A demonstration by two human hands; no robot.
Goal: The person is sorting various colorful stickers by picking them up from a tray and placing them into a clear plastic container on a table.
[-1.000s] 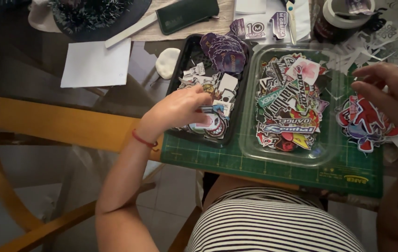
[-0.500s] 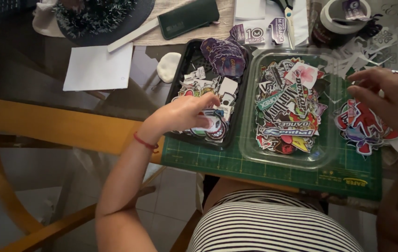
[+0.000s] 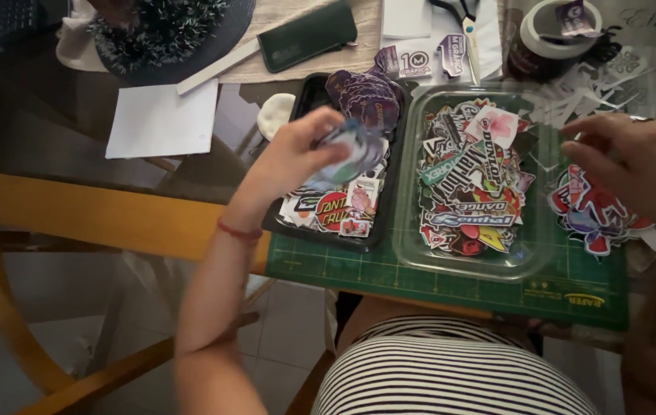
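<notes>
Left hand point(image 3: 297, 157) has come up off the black tray point(image 3: 306, 223) since half a second ago; it was down among the cut-outs, and it is now raised above that tray, fingers pinched shut on a small blurred sticker point(image 3: 351, 154), pale blue and white, thin and slightly curled. So one piece has been picked from the pile and is in the air. Right hand point(image 3: 636, 165) has stayed over the red-and-blue sticker heap point(image 3: 593, 211) to the right of the black tray, fingers loosely spread, resting on or just above the heap; I cannot tell whether it grips any piece. Between them, just right of the black tray, a clear plastic container point(image 3: 412, 246), glossy, rounded corners, is full of die-cut glossy stickers. All sit on a green gridded cutting mat point(image 3: 436, 273), matte. A white paper sheet point(image 3: 163, 119) lies left of the tray.
</notes>
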